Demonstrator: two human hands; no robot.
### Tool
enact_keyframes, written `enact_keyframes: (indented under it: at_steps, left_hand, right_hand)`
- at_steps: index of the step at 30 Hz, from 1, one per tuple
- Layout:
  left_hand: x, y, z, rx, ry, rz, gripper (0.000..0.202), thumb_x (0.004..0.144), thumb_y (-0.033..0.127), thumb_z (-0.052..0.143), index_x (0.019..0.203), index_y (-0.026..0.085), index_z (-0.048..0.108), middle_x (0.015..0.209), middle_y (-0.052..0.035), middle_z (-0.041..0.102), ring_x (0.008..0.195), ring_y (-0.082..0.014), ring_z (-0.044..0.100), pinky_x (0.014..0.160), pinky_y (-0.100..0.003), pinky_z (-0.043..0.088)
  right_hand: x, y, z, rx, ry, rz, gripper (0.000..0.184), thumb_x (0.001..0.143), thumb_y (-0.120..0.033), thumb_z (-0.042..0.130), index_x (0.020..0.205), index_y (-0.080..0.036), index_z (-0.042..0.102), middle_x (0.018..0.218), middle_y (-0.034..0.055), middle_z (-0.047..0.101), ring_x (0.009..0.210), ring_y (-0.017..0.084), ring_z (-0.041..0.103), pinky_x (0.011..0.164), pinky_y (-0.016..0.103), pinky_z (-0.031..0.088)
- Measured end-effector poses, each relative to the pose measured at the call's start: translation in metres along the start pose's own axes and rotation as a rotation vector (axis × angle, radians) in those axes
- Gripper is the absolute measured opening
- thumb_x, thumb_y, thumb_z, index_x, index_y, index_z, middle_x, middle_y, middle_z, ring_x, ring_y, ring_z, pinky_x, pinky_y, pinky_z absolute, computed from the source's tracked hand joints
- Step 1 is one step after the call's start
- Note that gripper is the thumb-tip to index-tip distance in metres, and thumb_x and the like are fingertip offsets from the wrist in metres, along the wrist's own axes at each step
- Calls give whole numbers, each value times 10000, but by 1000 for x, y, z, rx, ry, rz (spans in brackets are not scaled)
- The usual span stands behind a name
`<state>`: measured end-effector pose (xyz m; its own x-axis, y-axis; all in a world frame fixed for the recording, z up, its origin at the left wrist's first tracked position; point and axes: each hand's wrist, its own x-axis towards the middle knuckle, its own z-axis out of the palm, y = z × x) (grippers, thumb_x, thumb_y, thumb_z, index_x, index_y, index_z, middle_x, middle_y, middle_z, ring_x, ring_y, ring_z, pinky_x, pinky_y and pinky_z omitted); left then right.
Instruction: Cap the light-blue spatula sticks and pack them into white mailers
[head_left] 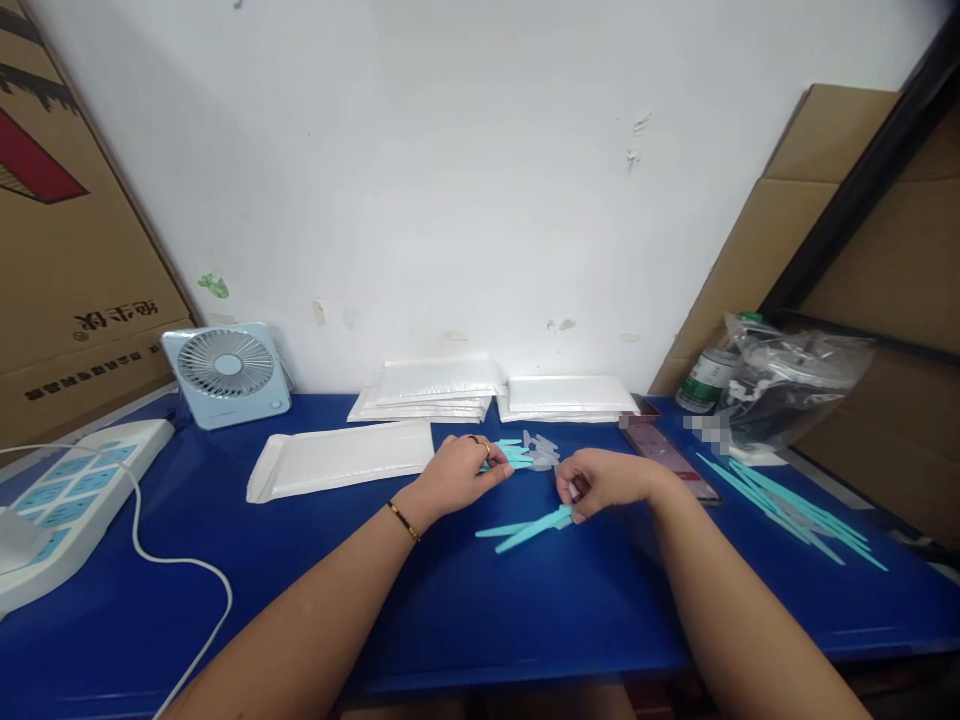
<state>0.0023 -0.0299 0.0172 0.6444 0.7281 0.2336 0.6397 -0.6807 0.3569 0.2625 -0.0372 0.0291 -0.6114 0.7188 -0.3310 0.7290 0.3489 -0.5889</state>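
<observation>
My right hand (596, 482) pinches the wide ends of two slim teal plastic sticks (525, 533) between thumb and fingers. Their tapered tips point left, just above or on the blue tabletop. My left hand (465, 472), with a ring and a bracelet, has its fingers bent over a small pile of short teal plastic pieces (517, 455). Thumb and fingertips close on the pile's edge; exactly what they grip is partly hidden. Small clear plastic pieces (546, 445) lie beside that pile, between my two hands.
A white padded mailer (345, 462) lies left of my hands. Mailer stacks (435, 385) rest against the wall. Longer teal sticks (795, 510) lie at right, near a phone (667, 455) and a bagged item (780, 390). A fan (229, 370), power strip (82, 500) and cable occupy the left.
</observation>
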Motion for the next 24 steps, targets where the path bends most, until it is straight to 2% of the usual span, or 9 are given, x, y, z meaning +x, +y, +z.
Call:
enact_keyframes:
  at_steps: [4,8,13,15,17,19,22,24]
  left_hand:
    - [-2,10,0,-3,-69,80,397,913,483,363,877,216,654,877,-14,679,838,-166,606,738,-265,401]
    - [0,4,3,111,-100,51,344,911,438,392,864,213,647,799,-27,676,750,-181,609,683,-274,394]
    - [4,-17,1,167,-49,-53,316,910,377,396,840,212,657,854,-35,678,798,-189,602,693,-281,394]
    - [4,-22,-1,161,-2,-93,265,886,373,442,914,219,655,924,-37,670,880,-202,586,748,-293,401]
    - [3,-22,-2,142,55,-110,259,836,382,523,1018,234,632,1001,-36,651,964,-217,558,820,-313,398]
    - [2,-17,-2,105,71,-100,302,803,397,568,1056,239,614,1038,-34,633,986,-220,548,851,-320,397]
    - [-1,-4,1,27,-13,-39,282,837,437,511,973,225,639,995,-34,635,903,-194,575,796,-294,421]
    - [-3,5,5,-13,-93,21,314,861,462,461,937,221,648,922,-32,645,845,-179,587,733,-272,429]
  right_hand:
    - [5,-5,1,160,174,-30,273,635,-392,718,756,-164,631,568,-33,537,524,107,483,501,216,351]
    - [9,-4,2,301,293,-43,314,639,-421,713,789,-164,611,575,-29,543,521,108,496,514,224,378]
    - [12,16,-3,153,469,41,275,676,-416,671,751,-156,618,580,-8,564,532,111,483,492,217,339]
    - [11,20,-5,91,539,75,288,674,-419,670,784,-155,636,597,-2,565,544,115,481,496,220,340]
    - [8,17,-6,68,507,61,323,653,-427,692,833,-161,656,620,-2,563,564,120,487,507,221,354]
    - [4,9,-4,53,337,5,360,606,-422,735,859,-173,675,653,-3,571,587,125,504,519,219,370]
    - [3,-6,1,-39,73,-34,315,540,-356,784,790,-186,697,670,-6,590,593,124,514,514,215,365]
    - [6,-13,6,-98,41,-21,234,560,-312,771,742,-186,694,660,-6,592,582,119,505,508,217,351]
